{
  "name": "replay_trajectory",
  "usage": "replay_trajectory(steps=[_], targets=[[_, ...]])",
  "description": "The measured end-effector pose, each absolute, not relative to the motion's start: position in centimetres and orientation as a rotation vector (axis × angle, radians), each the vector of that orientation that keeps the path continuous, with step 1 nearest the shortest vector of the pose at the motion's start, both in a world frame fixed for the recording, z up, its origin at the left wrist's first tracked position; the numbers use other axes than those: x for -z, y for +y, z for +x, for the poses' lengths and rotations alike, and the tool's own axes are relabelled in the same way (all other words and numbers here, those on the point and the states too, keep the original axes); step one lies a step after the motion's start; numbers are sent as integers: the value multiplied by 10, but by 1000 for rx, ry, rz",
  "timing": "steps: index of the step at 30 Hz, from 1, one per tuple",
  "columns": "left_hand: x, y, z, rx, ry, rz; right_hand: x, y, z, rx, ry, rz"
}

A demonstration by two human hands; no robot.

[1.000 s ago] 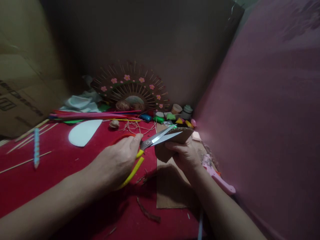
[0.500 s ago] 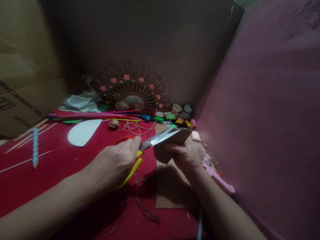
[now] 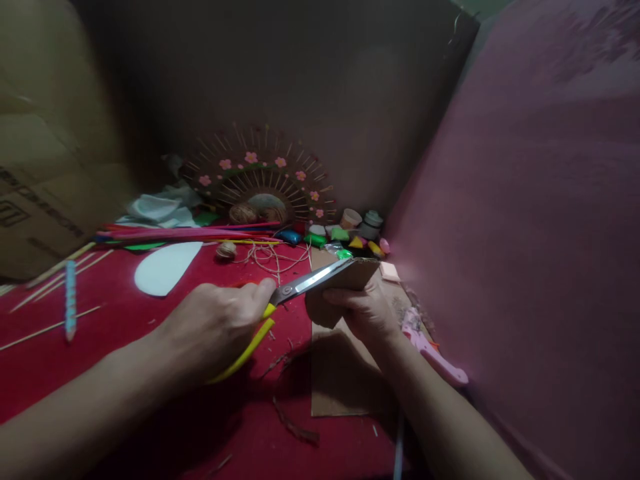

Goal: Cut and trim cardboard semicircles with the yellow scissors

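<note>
My left hand [image 3: 220, 327] is wrapped round the yellow handles of the scissors [image 3: 287, 291]. Their blades are closed together and lie along the upper edge of a brown cardboard piece [image 3: 327, 307]. That piece is pinched in my right hand [image 3: 367, 308], thumb on the near face; the fingers behind it are hidden. Beneath, a larger cardboard sheet [image 3: 345, 380] lies flat on the red surface [image 3: 200, 427]. A white teardrop-shaped piece [image 3: 165, 269] rests beyond my left hand.
A blue pencil [image 3: 71, 300] and thin sticks [image 3: 60, 321] lie at left. Pink and red strips [image 3: 190, 234], a twine ball [image 3: 226, 250], a flowered fan [image 3: 270, 167] and small coloured packets [image 3: 316, 241] line the back. A pink glue gun [image 3: 435, 353] lies at right.
The scissor blades have closed against each other. My left hand has shifted slightly left and down with the scissors, while my right hand still holds the cardboard piece.
</note>
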State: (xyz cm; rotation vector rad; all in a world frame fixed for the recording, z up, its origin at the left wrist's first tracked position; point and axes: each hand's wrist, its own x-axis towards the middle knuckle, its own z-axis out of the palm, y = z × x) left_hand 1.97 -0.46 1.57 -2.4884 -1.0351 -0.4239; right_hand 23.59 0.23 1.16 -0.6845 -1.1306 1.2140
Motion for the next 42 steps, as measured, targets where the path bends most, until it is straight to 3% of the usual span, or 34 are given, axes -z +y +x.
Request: replay_trajectory(steps=[12, 42], targets=[[-10, 5, 15, 582, -1090, -2515, -11, 5, 241, -1227, -1187, -739], [-21, -2, 16, 481, -924, -2369, -10, 1, 236, -1325, -1273, -837]])
